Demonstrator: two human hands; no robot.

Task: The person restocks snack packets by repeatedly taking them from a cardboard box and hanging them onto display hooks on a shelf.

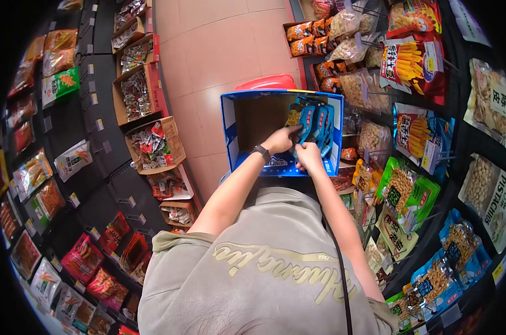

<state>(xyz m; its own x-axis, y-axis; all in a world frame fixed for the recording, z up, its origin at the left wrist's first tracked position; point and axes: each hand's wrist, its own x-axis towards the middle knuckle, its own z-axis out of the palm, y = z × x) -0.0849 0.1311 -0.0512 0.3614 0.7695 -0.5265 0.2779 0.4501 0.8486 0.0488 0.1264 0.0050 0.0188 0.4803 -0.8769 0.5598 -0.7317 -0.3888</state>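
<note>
At the blue box [256,118], both forearms [230,192] are extending forward, the left hand [278,140] pointing and the right hand [309,157] curling at blue packets [323,124] inside, whether the fingers [293,129] are grasping remaining indeterminable.

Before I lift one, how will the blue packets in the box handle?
The blue packets probably flex, looking like thin film pouches. Their smooth-looking surfaces may slide. Bunched along one side of the box, they could slump when disturbed.

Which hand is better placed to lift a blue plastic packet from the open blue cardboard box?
Probably your right hand: the blue plastic packets sit in the right half of the open blue cardboard box, just ahead of it. Your left hand reaches across from the left.
</note>
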